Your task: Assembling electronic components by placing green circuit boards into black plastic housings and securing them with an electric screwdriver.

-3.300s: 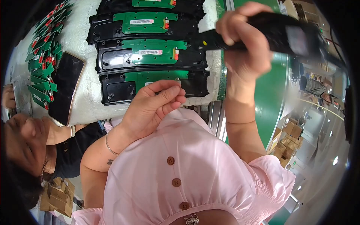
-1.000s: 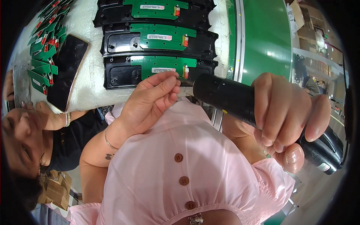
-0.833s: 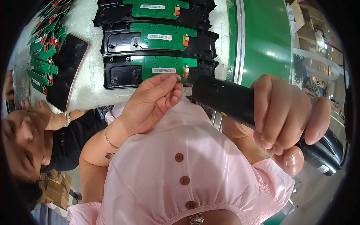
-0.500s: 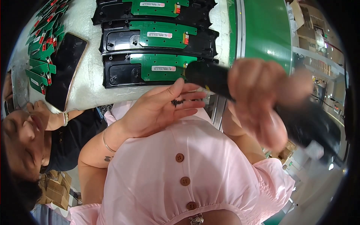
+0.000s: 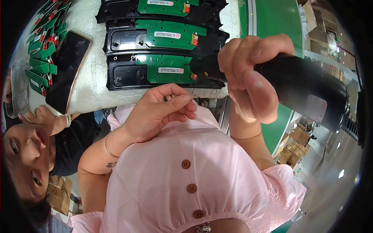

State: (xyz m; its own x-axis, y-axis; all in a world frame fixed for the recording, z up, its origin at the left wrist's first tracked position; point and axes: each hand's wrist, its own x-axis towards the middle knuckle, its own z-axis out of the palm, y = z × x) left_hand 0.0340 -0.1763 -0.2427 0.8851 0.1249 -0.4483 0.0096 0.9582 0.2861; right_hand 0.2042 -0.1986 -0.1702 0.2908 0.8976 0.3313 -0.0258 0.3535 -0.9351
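Observation:
My right hand (image 5: 252, 73) is wrapped around a black electric screwdriver (image 5: 307, 85), held aslant with its nose to the left. That nose covers the right end of the nearest green circuit board (image 5: 169, 72); whether the bit touches a screw is hidden. The board lies on a black plastic panel (image 5: 126, 73). My left hand (image 5: 161, 110) is just in front of this panel, palm up, fingers curled around small black screws (image 5: 167, 98) that show partly behind the thumb.
Behind are a second panel with a board (image 5: 167, 35) and a third (image 5: 161, 6). A dark phone (image 5: 70, 72) lies at left beside a pile of loose circuit boards (image 5: 42, 54). A co-worker's hand (image 5: 48, 120) rests by the table edge. The green surface (image 5: 276, 23) runs along the right.
My left fingers have curled in over the screws, and that hand has drawn slightly left. My right hand and the screwdriver have shifted left and steadied. The co-worker's head has turned.

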